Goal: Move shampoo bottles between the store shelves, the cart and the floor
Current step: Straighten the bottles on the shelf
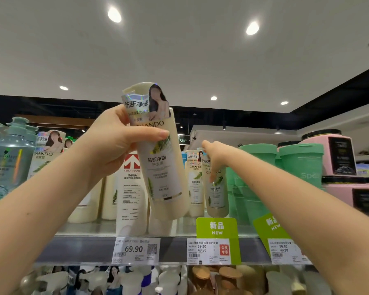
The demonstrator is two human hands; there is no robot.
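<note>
My left hand [115, 143] grips a cream CHANDO pump bottle [164, 177] round its upper body and holds it tilted in the air above the top shelf [175, 249]. My right hand [216, 158] reaches further back and holds the neck of a second cream CHANDO bottle [216, 194] that stands on the shelf. A third bottle of the same kind [194, 184] stands just left of it. More CHANDO bottles [45, 158] stand behind my left forearm.
A white ABOUT FOCUS bottle [131, 194] stands at the shelf front. Teal pump bottles [6, 158] are on the far left, green Spes bottles [300, 165] and pink jars [337, 156] on the right. Price tags [135, 250] line the shelf edge; more bottles fill the shelf below.
</note>
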